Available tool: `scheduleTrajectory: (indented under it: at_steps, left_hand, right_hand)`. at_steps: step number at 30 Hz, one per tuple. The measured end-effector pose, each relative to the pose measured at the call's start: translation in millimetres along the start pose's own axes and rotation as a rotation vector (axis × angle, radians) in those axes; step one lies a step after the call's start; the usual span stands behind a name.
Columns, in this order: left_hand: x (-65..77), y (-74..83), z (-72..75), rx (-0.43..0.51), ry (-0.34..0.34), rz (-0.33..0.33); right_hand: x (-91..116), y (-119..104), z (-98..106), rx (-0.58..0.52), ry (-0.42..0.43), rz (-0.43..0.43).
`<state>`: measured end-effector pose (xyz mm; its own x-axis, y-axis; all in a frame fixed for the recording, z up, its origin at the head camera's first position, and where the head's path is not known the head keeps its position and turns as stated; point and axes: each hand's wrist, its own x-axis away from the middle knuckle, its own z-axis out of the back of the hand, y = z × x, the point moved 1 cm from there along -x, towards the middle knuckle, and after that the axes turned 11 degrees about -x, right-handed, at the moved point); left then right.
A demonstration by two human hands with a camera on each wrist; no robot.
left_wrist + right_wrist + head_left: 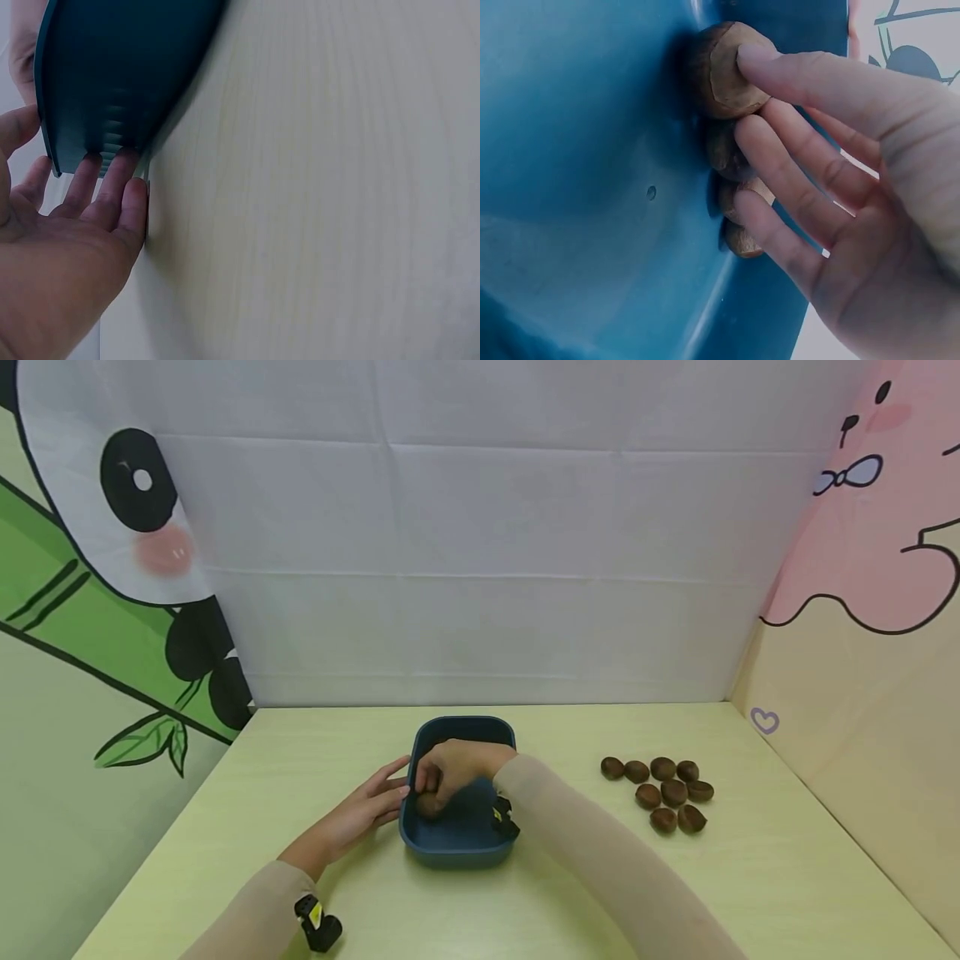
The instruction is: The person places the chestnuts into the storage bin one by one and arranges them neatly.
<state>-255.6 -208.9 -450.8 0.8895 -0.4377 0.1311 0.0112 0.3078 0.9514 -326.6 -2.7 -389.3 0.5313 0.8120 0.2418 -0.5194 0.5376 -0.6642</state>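
Note:
A dark blue rectangular plastic bin [459, 860] stands on the table in the head view. My right hand [463, 763] reaches down into its left side. In the right wrist view, the thumb and forefinger of this hand pinch a brown chestnut [714, 79] low in the bin. Several more chestnuts [742, 238] lie in a row along the wall, close by the other fingertips. My left hand [351, 820] rests its extended fingers on the outside of the left wall. The left wrist view shows those fingertips against the bin's ribbed side [127, 67].
Several loose chestnuts [673, 792] lie grouped on the pale wooden table [570, 885], right of the bin. A white cloth wall [487, 635] closes off the back. Printed panels with cartoon animals stand at left and right.

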Motion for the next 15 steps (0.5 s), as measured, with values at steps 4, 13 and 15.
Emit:
scheduleTrajectory:
  at_steps: [4, 13, 15]
  left_hand:
    - [0.1, -0.3, 0.3, 0.006, 0.001, -0.001]
    - [0.2, -1.4, -0.1, -0.009, 0.003, -0.001]
    - [0.6, -0.6, -0.3, -0.005, 0.005, -0.003]
  right_hand:
    - [1, 1, 1, -0.018, 0.020, -0.012]
    - [10, -1, 6, -0.029, 0.026, -0.035]
    - [15, -3, 11, -0.027, 0.028, -0.040]
